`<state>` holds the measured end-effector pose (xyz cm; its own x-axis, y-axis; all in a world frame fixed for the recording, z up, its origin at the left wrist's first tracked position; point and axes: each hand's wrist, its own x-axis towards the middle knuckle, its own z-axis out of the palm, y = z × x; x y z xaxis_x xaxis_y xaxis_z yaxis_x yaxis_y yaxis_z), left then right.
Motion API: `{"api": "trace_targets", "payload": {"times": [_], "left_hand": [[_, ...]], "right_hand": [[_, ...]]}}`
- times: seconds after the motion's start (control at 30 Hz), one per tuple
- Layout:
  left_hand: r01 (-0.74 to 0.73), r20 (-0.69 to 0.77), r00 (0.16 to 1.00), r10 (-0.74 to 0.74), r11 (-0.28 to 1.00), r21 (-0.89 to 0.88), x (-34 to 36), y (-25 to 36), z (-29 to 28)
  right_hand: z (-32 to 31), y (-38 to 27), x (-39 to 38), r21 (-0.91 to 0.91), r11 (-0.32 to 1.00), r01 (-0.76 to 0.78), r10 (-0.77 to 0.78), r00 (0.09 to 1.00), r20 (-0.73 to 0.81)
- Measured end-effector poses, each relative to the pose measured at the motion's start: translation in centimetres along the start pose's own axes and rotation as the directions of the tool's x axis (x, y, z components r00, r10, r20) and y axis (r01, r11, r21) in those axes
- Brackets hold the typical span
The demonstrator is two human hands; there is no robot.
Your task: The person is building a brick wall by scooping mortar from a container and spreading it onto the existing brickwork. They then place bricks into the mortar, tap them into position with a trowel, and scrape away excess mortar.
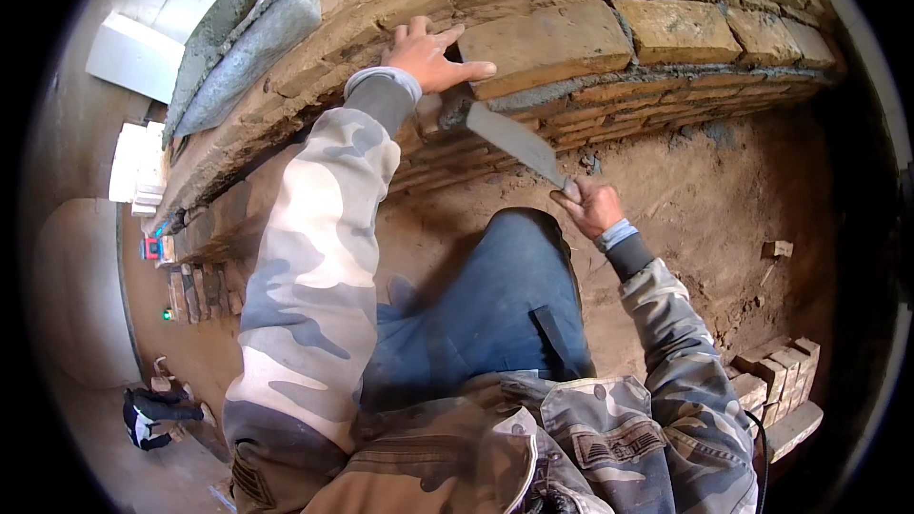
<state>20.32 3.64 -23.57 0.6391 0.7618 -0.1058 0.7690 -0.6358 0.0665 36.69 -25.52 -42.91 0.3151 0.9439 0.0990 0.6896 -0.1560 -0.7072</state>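
My left hand (424, 57) lies with spread fingers on top of a brick wall (538, 43), its thumb reaching toward a tan brick. Below that palm, a brick end partly shows; the hand hides the rest. Closed around the handle of a trowel (519, 143), my right hand (592, 205) is on the near side of the wall. The trowel's flat blade slants up and left, its far end by a dark lump, perhaps mortar, just under my left hand. Grey mortar (609, 84) runs along the joint beneath the top bricks.
A mortar-caked grey tub (252, 57) rests at the wall's upper left. Stacked bricks (781, 381) sit at lower right, and more bricks (198, 290) stand at left. A bent-over person (152, 417) is at far lower left. A brick piece (777, 248) lies on the dirt floor.
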Motion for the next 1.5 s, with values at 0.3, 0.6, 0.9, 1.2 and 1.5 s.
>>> {"api": "trace_targets", "payload": {"times": [0.3,0.6,0.9,1.2,1.5], "left_hand": [[-0.008,0.006,1.0,0.008,1.0,0.007,-0.5,0.7,-0.8],[0.028,0.058,0.998,-0.029,1.0,0.011,-0.5,0.7,-1.2],[0.002,0.02,1.0,-0.002,1.0,0.007,0.9,2.0,0.0],[0.055,0.023,0.998,-0.052,0.987,-0.153,-5.3,-2.2,-0.9],[-0.032,-0.444,0.825,-0.351,0.755,-0.655,-18.3,-4.9,6.9]], "right_hand": [[-9.6,6.0,0.8,-0.233,0.967,-0.1,0.082,0.993,-0.087],[-18.6,15.4,2.5,-0.321,0.937,-0.141,0.077,0.976,-0.203],[-25.2,20.2,-1.5,-0.439,0.875,-0.204,-0.025,0.887,-0.461],[-15.4,9.7,0.2,-0.146,0.98,-0.135,0.1,0.97,-0.224],[-8.4,-7.4,1.7,0.234,0.962,0.138,-0.112,0.987,-0.118]]}}
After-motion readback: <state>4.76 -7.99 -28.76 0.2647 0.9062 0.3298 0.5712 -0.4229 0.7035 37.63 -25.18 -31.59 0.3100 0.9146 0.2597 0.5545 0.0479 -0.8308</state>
